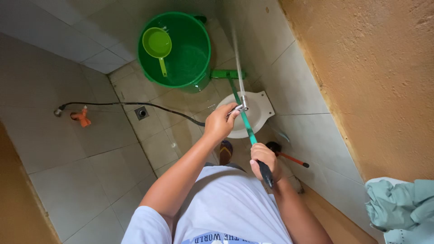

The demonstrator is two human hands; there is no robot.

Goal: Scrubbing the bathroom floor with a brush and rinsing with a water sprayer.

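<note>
My left hand (pixel 220 122) grips a metal hand sprayer (pixel 242 106) at the end of a black hose (pixel 149 106). A thin jet of water (pixel 236 54) shoots from it toward the tiled wall. My right hand (pixel 263 158) holds the green handle of a long floor brush (pixel 244 117) by its black grip. The green brush head (pixel 226 73) rests on the floor beside the bucket. Below both hands sits a white toilet bowl (pixel 257 110).
A green bucket (pixel 178 49) of water with a light green dipper (pixel 158 45) stands in the corner. An orange tap (pixel 81 117) juts from the left wall. A floor drain (pixel 141 112), a plunger (pixel 282 153) and hanging teal cloth (pixel 400 208) are nearby.
</note>
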